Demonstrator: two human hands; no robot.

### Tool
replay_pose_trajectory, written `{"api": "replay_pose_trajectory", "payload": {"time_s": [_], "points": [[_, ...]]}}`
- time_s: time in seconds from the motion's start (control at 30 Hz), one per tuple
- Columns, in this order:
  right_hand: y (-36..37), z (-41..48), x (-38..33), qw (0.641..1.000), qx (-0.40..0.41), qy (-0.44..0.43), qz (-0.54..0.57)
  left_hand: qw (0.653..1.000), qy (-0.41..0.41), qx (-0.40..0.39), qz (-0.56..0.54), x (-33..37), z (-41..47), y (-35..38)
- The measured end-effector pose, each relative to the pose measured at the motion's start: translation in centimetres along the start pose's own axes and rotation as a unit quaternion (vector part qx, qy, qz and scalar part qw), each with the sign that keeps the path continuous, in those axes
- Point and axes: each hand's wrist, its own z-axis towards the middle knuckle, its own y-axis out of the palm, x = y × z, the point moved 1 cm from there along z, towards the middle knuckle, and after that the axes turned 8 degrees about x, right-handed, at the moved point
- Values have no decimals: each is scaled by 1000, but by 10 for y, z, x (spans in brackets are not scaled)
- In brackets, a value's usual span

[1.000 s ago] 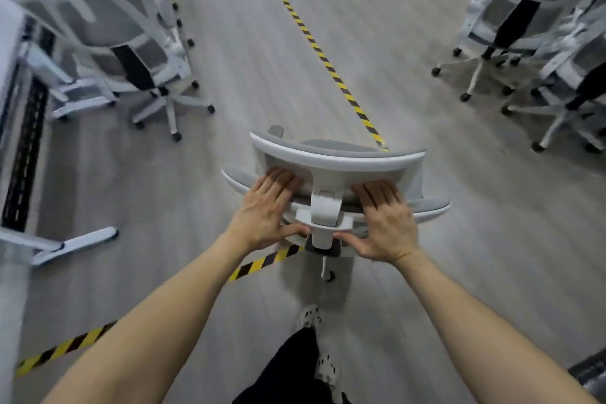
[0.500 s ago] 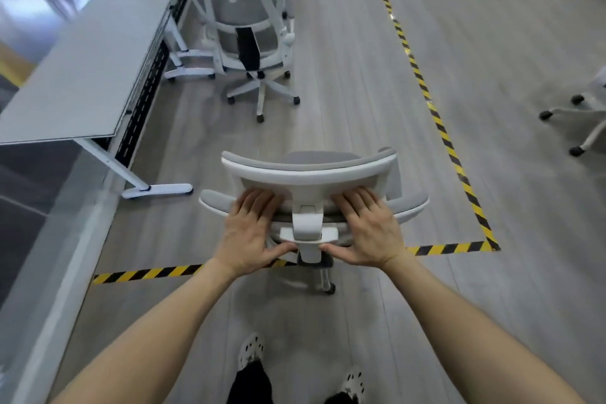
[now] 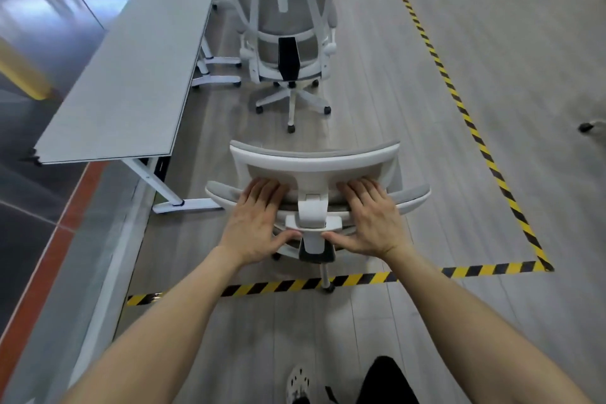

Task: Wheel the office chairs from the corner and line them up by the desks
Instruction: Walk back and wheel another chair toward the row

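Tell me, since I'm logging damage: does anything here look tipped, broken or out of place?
Nothing stands out: the held chair and the parked chair both stand upright by the desk.

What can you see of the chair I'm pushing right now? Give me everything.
The pushed chair is seen from behind and above: white plastic frame, grey padded headrest and back top, white centre bracket joining them, upright. The left hand and right hand hold the back either side of that bracket, fingers over the top, thumbs beneath. One rear caster sits on the striped floor tape. It stands beside the desk end, behind a parked chair.
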Motion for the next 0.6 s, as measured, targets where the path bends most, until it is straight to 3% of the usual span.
{"api": "replay_pose_trajectory", "payload": {"time_s": [0.4,0.6], "points": [[109,143,21,999,24,-29,28,999,-24,41,7,-125,90,35],[157,234,52,998,-29,-34,40,998,-45,-14,39,-188,169,53]]}}
